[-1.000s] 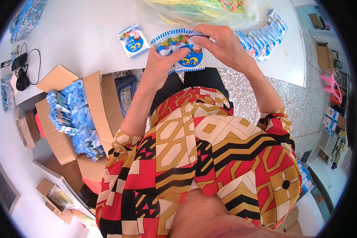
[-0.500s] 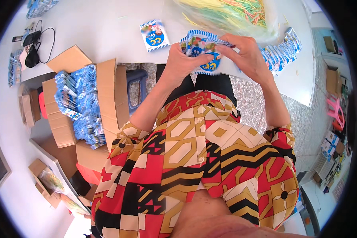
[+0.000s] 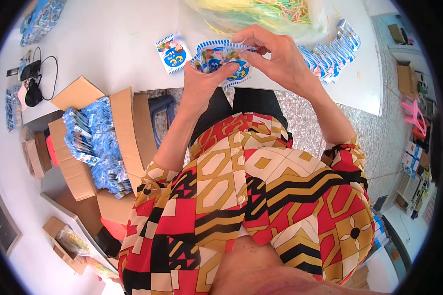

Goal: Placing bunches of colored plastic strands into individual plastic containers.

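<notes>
At twelve o'clock, over the near edge of the table: fanned packets | left hand: fingers clasping them; right hand: fingers pinching their two o'clock corner | likely light, limp, slippery, perhaps crushable; best held by the striped edges

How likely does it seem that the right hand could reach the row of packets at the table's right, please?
Probably yes: the row of packets lies close beside the right hand with nothing between, though that hand seems busy pinching the held packets.
</notes>
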Motion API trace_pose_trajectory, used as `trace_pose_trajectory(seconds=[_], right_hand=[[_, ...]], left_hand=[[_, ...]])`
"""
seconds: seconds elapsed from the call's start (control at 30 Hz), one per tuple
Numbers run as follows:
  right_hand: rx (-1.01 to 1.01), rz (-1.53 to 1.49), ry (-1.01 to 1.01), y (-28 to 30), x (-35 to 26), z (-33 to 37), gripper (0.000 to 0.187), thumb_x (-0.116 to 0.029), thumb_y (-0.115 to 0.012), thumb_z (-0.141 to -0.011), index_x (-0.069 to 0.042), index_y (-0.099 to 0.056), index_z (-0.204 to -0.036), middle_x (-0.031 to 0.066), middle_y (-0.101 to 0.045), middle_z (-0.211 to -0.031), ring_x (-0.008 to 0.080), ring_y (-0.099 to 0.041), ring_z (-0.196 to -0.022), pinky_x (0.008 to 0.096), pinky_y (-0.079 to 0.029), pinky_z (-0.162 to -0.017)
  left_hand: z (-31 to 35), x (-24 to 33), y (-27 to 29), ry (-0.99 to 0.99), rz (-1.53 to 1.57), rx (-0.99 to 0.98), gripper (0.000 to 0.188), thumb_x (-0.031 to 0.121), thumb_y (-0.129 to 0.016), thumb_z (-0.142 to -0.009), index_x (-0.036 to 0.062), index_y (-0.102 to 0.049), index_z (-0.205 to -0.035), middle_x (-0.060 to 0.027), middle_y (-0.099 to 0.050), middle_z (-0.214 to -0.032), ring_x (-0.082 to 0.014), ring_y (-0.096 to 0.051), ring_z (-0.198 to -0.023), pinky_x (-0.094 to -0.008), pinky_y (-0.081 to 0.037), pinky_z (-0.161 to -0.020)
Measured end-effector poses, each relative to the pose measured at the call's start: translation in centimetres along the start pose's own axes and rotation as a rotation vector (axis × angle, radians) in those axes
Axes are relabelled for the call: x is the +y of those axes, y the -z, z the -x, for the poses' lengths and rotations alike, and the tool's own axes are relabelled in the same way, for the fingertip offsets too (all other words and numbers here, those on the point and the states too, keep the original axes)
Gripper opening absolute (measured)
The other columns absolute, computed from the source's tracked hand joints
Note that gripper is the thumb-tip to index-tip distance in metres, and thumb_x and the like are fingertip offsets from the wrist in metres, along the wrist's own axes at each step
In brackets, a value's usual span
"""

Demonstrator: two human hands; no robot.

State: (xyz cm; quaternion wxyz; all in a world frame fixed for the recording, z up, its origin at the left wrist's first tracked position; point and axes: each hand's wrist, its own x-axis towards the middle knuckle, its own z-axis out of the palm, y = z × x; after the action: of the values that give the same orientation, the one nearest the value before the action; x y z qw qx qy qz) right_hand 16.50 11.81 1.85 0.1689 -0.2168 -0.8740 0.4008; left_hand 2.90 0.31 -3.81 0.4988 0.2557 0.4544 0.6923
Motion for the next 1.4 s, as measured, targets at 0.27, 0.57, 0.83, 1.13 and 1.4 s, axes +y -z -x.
trace_pose_trajectory(seconds=[0.27, 0.57, 0.83, 1.13, 1.4], right_hand=[[0.124, -0.089, 0.029, -0.4, 0.3, 0.2, 0.027, -0.004, -0.064, -0.081, -0.005, -0.057, -0.108, 0.0072, -0.064, -0.1, 0.0153, -0.063, -0.083, 0.0267, -0.05, -0.069], [0.256, 0.214, 0.426, 0.6, -0.2, -0.9, 0.027, -0.002, -0.069, -0.074, -0.004, -0.059, -0.099, 0.0087, -0.059, -0.109, 0.0191, -0.061, -0.086, 0.0278, -0.049, -0.069], [0.189, 0.21, 0.348, 0.4, -0.5, -0.6, 0.016, -0.006, -0.07, -0.074, -0.005, -0.06, -0.086, 0.0085, -0.058, -0.107, 0.0247, -0.06, -0.093, 0.033, -0.05, -0.077], [0.067, -0.098, 0.304, 1.3, -1.0, -2.3, 0.009, -0.007, -0.065, -0.08, -0.002, -0.059, -0.085, 0.0095, -0.058, -0.105, 0.0221, -0.057, -0.096, 0.031, -0.046, -0.08], [0.25, 0.344, 0.232, 4.2, 4.6, -12.7, 0.012, -0.006, -0.056, -0.083, -0.006, -0.064, -0.092, 0.0076, -0.059, -0.094, 0.0208, -0.057, -0.09, 0.0334, -0.046, -0.075]], left_hand=[[-0.1, 0.2, -0.5, -0.008, 0.099, 0.023, 0.032, 0.003, -0.075, -0.073, -0.0005, -0.061, -0.102, -0.0085, -0.067, -0.093, -0.0129, -0.064, -0.081, -0.0277, -0.053, -0.074], [-0.9, 0.5, -0.6, -0.066, 0.104, 0.054, 0.038, -0.004, -0.073, -0.071, -0.0002, -0.059, -0.105, -0.0086, -0.066, -0.095, -0.0141, -0.064, -0.083, -0.028, -0.053, -0.075], [-0.6, 0.2, -0.7, -0.061, 0.039, 0.108, 0.037, -0.005, -0.073, -0.07, -0.0021, -0.057, -0.103, -0.0079, -0.065, -0.094, -0.0144, -0.064, -0.082, -0.0277, -0.053, -0.073], [-0.8, 1.3, -0.7, -0.07, 0.102, 0.118, 0.032, -0.005, -0.074, -0.069, -0.0023, -0.059, -0.098, -0.0093, -0.066, -0.091, -0.015, -0.065, -0.08, -0.0272, -0.053, -0.072], [-1.0, 1.5, 0.7, -0.143, 0.136, 0.151, 0.037, -0.005, -0.074, -0.069, -0.0007, -0.057, -0.102, -0.0092, -0.066, -0.092, -0.0161, -0.066, -0.081, -0.0287, -0.054, -0.074]])
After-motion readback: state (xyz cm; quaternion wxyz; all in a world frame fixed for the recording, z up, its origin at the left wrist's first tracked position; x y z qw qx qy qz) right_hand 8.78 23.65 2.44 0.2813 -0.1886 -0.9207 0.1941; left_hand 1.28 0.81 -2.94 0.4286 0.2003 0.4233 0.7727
